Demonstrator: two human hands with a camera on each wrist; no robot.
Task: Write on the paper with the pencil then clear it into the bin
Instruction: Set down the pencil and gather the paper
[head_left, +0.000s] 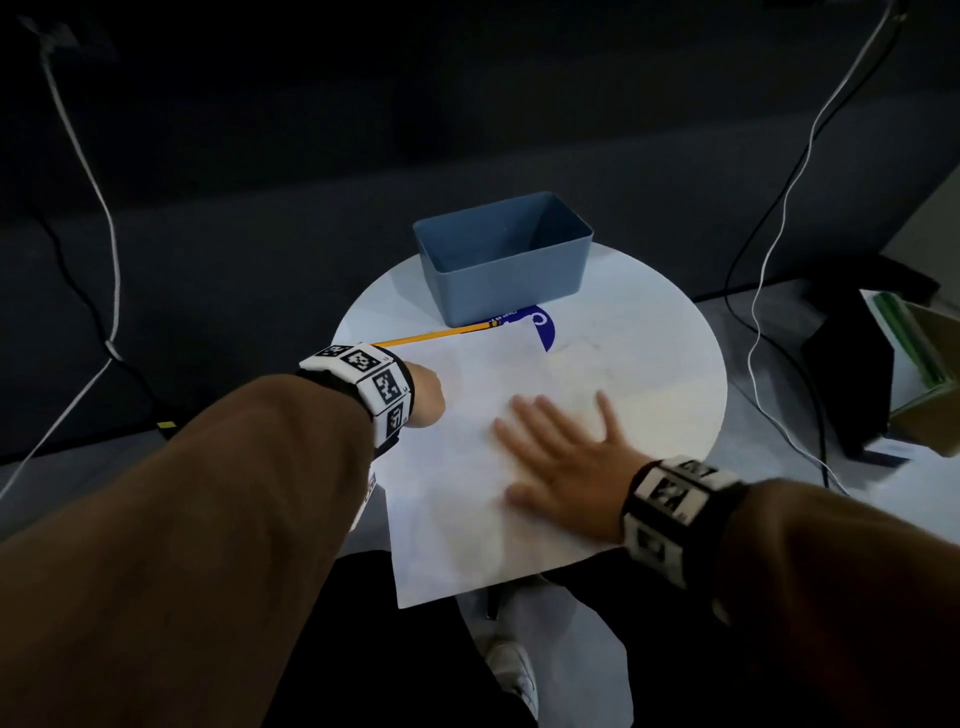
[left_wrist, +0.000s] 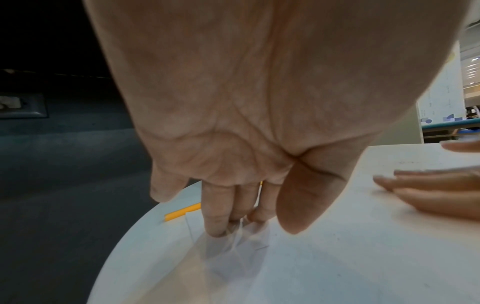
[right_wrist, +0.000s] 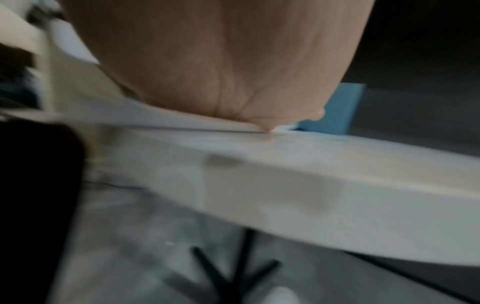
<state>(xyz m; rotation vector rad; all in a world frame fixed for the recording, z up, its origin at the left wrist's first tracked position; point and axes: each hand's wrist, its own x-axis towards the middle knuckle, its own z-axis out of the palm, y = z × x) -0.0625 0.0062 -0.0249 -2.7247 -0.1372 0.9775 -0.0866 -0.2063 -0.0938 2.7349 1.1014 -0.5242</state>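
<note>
A white sheet of paper (head_left: 447, 499) lies on the round white table (head_left: 654, 332), and its near corner hangs over the table's edge. My right hand (head_left: 561, 452) lies flat on the sheet with its fingers spread. My left hand (head_left: 428, 397) is at the sheet's far left corner. In the left wrist view its fingertips (left_wrist: 217, 229) press down on the paper (left_wrist: 311, 267), which creases around them. The yellow pencil (head_left: 436, 332) lies loose on the table just beyond the sheet, with no hand on it. Behind it stands the blue bin (head_left: 504, 270); nothing shows inside it.
Cables hang at the far left (head_left: 98, 208) and far right (head_left: 789, 208). A dark stand and green-edged items (head_left: 904, 364) sit on a surface to the right. A blue printed mark (head_left: 543, 325) shows on the table by the bin. The table's dark legs (right_wrist: 233, 273) stand on the grey floor.
</note>
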